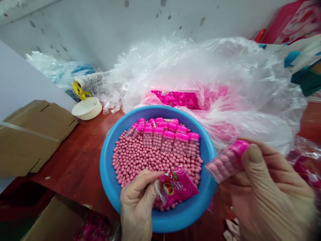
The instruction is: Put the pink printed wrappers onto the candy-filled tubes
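Note:
My left hand (139, 201) pinches a pink printed packet (179, 187) with a strawberry character on it, held over the near side of a blue basin (160, 224). Between thumb and fingers, my right hand (271, 187) grips a small clear candy box (227, 161) with a pink cap, filled with pink balls, just beyond the basin's right rim. Loose pink candy balls (140, 154) fill the basin. On top of them, toward the back, lie several capped candy boxes (167, 142) of the same kind.
Behind the basin spreads a large clear plastic bag (250, 67) around bright pink caps (178, 99). Clear empty containers (110, 100), a white tape roll (87, 108) and yellow-handled scissors (79, 90) sit at the back left. A cardboard box (37, 134) stands on the left of the red table (75, 167).

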A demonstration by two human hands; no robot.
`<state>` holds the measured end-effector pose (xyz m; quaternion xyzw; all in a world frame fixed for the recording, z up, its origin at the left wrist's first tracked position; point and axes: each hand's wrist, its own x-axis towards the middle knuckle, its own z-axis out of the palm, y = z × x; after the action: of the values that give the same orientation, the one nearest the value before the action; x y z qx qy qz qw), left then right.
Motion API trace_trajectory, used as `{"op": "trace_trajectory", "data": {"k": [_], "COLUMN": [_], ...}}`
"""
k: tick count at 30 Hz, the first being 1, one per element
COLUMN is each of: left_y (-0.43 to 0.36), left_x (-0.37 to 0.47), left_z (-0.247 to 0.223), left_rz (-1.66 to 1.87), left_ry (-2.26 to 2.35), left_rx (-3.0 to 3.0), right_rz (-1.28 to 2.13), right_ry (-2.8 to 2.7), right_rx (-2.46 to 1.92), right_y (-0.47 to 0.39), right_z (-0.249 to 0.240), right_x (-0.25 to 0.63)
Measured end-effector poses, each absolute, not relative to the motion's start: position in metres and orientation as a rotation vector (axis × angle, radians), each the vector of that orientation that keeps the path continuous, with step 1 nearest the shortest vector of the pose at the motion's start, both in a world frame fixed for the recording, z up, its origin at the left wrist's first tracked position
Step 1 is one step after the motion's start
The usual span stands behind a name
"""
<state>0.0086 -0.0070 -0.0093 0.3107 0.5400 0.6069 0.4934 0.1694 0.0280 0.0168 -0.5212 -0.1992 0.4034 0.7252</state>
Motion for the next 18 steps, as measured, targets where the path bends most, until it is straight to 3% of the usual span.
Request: {"op": "trace_trajectory", "data": {"k": [18], "left_y": [-0.01], "left_x": [0.009], "left_z": [-0.015], "left_rz": [1.518], "left_ry": [1.273], "left_rx": [0.882], "right_rz": [0.702], "right_ry": [-0.584], "right_rx": [-1.291], "right_y": [0.029], "right_z": [0.029], "right_x": [0.129]}}
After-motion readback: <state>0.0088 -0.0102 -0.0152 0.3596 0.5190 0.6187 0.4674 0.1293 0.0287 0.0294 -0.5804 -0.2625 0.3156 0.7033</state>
